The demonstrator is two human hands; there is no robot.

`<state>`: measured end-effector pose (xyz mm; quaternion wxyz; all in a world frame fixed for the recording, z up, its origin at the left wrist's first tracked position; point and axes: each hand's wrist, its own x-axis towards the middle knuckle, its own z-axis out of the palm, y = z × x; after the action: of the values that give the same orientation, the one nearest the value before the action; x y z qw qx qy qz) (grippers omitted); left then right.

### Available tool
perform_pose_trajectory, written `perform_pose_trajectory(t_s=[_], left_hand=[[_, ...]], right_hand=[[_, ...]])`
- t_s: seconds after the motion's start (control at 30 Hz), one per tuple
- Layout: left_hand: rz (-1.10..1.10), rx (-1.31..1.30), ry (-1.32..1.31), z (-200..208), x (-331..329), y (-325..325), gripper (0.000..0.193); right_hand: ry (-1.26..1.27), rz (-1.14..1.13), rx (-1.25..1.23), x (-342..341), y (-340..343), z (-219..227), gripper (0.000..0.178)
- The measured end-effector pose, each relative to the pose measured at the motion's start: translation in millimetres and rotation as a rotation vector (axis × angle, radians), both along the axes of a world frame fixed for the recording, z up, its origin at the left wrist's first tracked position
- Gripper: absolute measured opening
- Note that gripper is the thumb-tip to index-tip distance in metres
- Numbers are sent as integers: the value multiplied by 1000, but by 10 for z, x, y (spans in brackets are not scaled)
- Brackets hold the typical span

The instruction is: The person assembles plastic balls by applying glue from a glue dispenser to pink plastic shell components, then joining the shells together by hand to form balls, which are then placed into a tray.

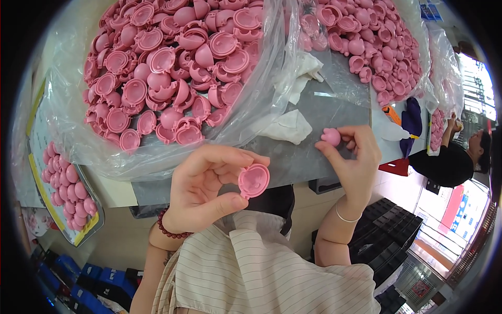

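Observation:
Between thumb and fingers my left hand [206,186] grips a round pink plastic half-shell [254,180], its hollow side facing up toward me. Off to the right, my right hand [356,157] pinches a small pink rounded piece [330,137] with little knobs on top. The two pieces are apart, both held above the near edge of the grey work surface [282,157]. Beyond my left hand lies a big heap of pink half-shells [157,78] in a clear plastic bag. Smaller pink pieces [366,42] fill another bag at the far right.
Crumpled white cloths [285,126] lie between the bags. At left, a tray [86,172] holds pink domed pieces. An orange-handled tool [392,115], a white bottle [393,132] and a purple cloth [412,123] sit at right. Black crates [384,233] stand below; another person [444,162] works beyond.

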<state>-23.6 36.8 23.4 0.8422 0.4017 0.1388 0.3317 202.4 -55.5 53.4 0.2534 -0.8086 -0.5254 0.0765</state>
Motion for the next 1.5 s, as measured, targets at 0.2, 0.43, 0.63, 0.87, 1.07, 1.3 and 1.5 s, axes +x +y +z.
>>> perform_pose_trajectory(t_s=[0.2,0.43,0.63,0.87,1.07,1.3,1.5], left_hand=[[-7,5,9,50,19,-15,41],[-32,129,93,15,38,-36,40],[-7,202,88,0,66,-41,36],[-77,197,173,26,45,-34,36],[-21,205,142,15,75,1,45],[10,276,147,-44,31,-16,50],[41,301,109,-26,22,-13,43]], right_hand=[[85,191,38,54,0,60,34],[376,409,369,-399,55,-3,35],[391,548,436,-549,178,-101,33],[337,565,426,-512,137,-109,33],[190,510,486,-675,77,-127,27],[269,494,655,-610,-40,-179,18],[19,156,888,-165,-178,-226,13]])
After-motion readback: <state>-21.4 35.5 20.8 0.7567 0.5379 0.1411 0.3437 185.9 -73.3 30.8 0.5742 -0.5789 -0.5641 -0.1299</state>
